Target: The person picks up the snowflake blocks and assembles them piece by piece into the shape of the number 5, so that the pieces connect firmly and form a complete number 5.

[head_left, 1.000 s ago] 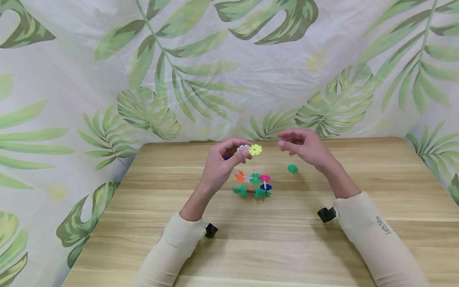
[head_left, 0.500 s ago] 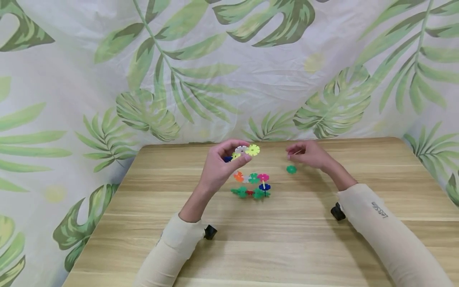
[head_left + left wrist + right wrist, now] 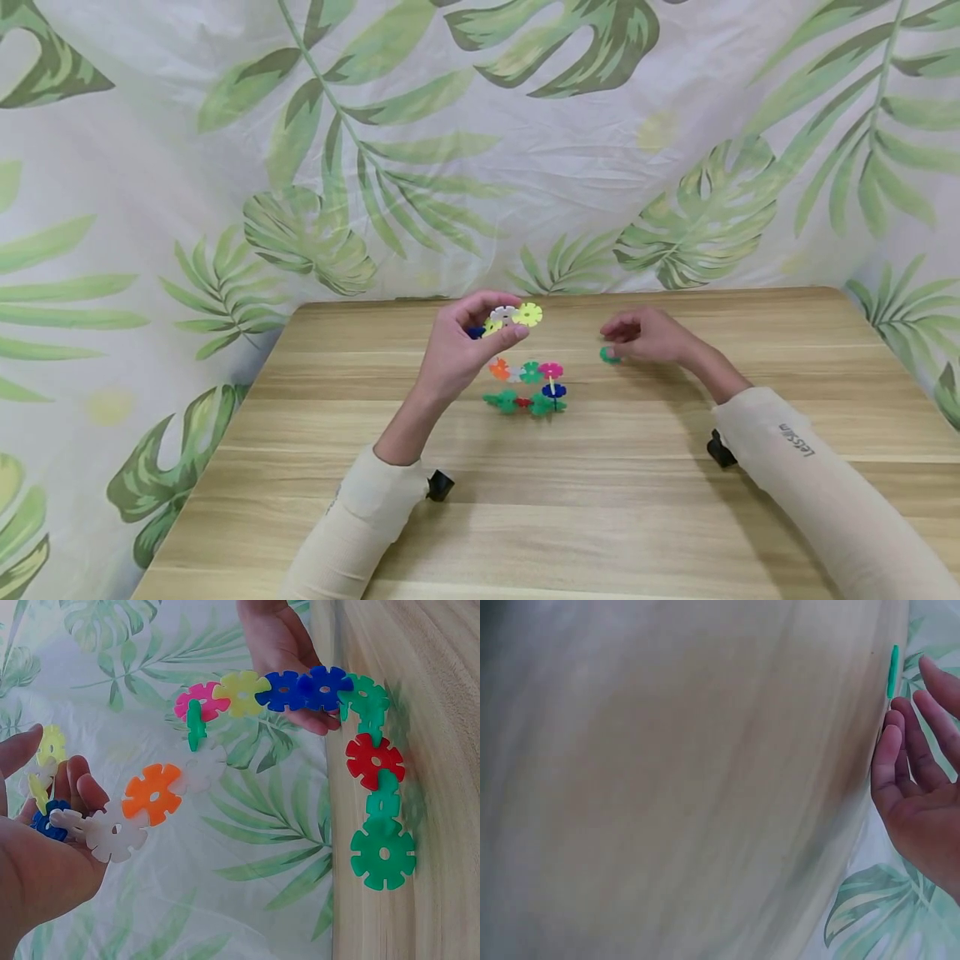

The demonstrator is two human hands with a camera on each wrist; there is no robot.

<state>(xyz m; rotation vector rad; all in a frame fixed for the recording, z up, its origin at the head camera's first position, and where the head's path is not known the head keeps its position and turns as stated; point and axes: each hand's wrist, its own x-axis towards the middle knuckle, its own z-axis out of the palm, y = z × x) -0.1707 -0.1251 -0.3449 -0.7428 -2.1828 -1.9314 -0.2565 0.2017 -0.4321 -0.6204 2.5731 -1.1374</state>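
My left hand pinches one end of a chain of interlocking plastic snowflake discs between thumb and fingers, above the table. A white disc and a yellow disc stick out past the thumb. From the hand the chain hangs down through orange, pink and blue discs. Its lower end of green discs and a red disc lies on the wood. My right hand is low over the table, fingers loosely bent and nothing gripped. Just beyond its fingertips is a loose green disc.
The wooden table reaches back to a hanging leaf-print cloth. A small black wrist camera is fixed at the left sleeve, and another black camera at the right sleeve.
My right hand has moved down and to the right, away from the chain's end, and is now at the loose green disc. My left hand still holds the chain in nearly the same place.
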